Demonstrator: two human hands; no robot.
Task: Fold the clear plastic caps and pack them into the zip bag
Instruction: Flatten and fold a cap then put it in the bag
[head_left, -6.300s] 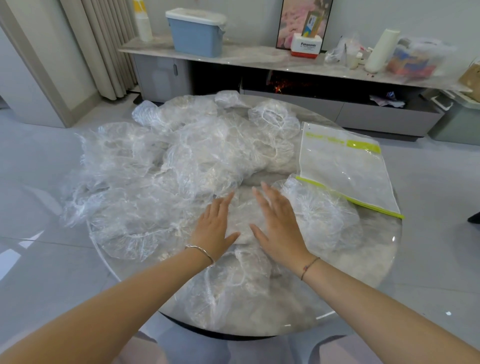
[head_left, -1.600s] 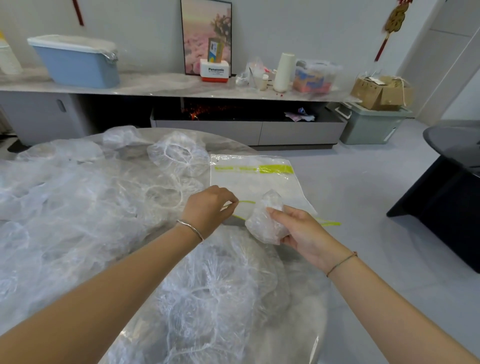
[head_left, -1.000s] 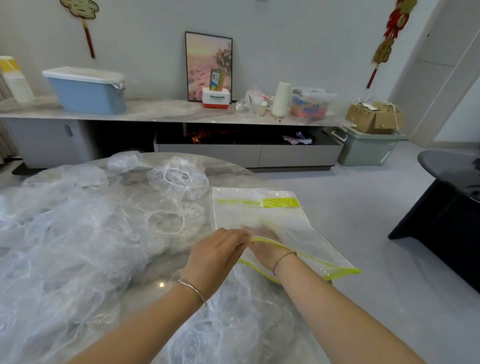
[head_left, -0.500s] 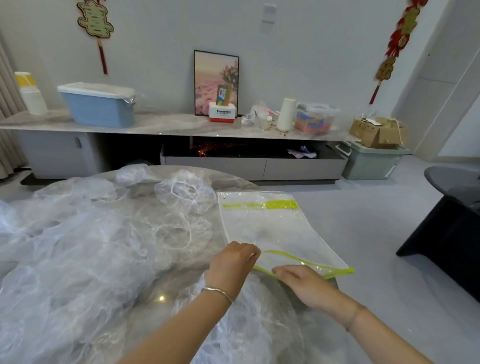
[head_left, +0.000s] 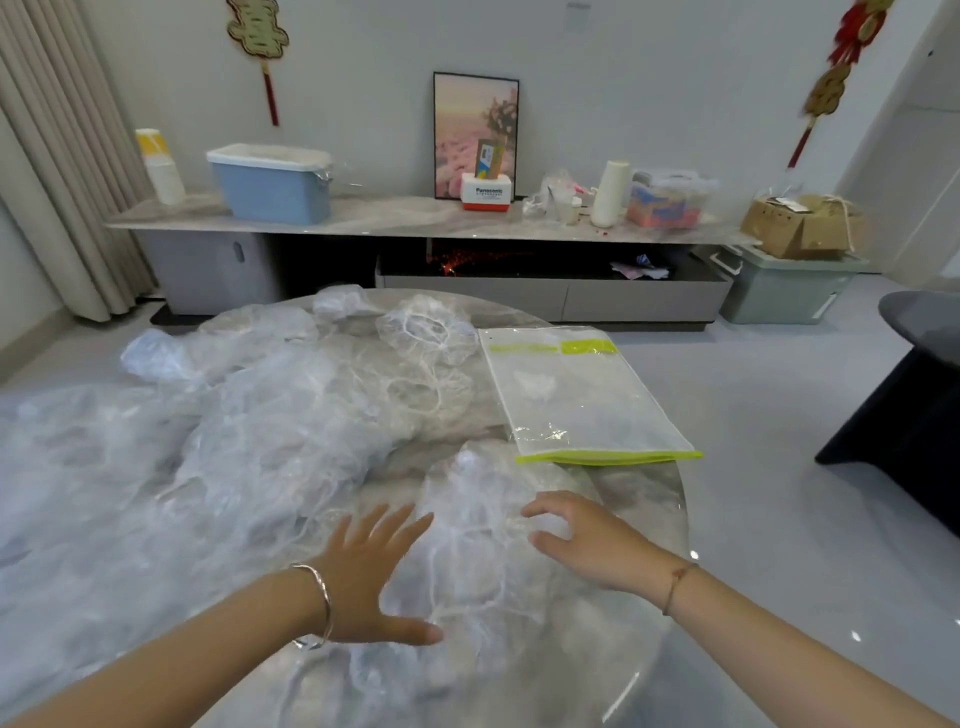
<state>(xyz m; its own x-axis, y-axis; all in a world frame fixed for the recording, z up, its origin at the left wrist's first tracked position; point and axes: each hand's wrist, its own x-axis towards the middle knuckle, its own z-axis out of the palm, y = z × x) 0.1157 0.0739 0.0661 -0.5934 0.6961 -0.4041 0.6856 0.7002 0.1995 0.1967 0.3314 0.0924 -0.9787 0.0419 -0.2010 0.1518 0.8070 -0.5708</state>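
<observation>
Both left hand (head_left: 363, 577) and right hand (head_left: 587, 545) spread empty over loose caps (head_left: 270, 441); zip bag (head_left: 597, 415) holds one folded cap (head_left: 535, 383).

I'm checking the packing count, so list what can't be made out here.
All head view.
zip bag: glare and clear film hide how many caps are inside; zip open or closed unclear.
pile of caps: overlapping clear layers blur the count; left frame edge cuts it off.
right hand: fingers curved over the pile; grip unclear.

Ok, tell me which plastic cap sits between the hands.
The crumpled cap beside the zip bag, flanked by left hand and right hand; other caps pile farther left.
</observation>
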